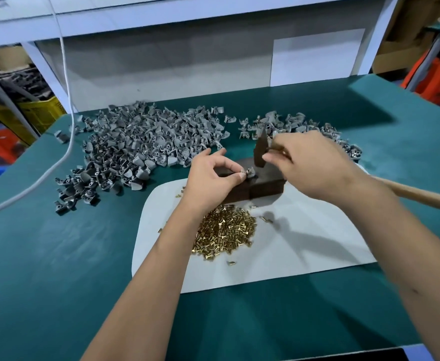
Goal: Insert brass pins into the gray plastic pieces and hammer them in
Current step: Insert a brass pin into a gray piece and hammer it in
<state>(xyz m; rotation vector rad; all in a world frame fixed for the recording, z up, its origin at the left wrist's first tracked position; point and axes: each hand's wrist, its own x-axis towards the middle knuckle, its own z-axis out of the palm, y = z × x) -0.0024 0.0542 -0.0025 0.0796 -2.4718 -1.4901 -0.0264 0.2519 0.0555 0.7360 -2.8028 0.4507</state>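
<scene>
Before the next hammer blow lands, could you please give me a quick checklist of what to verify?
1. Gray plastic piece sits on the dark block: ok.
2. Left hand pinches the piece steady: ok.
3. Hammer head above the piece, gripped by right hand: ok.
4. Pin seated straight: cannot tell.
5. Left fingertips clear of the strike: not ok, very close.
6. Brass pins within reach: ok.

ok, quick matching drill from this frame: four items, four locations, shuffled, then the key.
Items:
1. brass pins
2. hammer
3. dark block
4. big gray pieces pile

Places:
A. gripped by the right hand
B. heaped on the white sheet, near side
C. on the green mat, far left
D. under the piece that the left hand pinches

Pairs: 1-B, 2-A, 3-D, 4-C
</scene>
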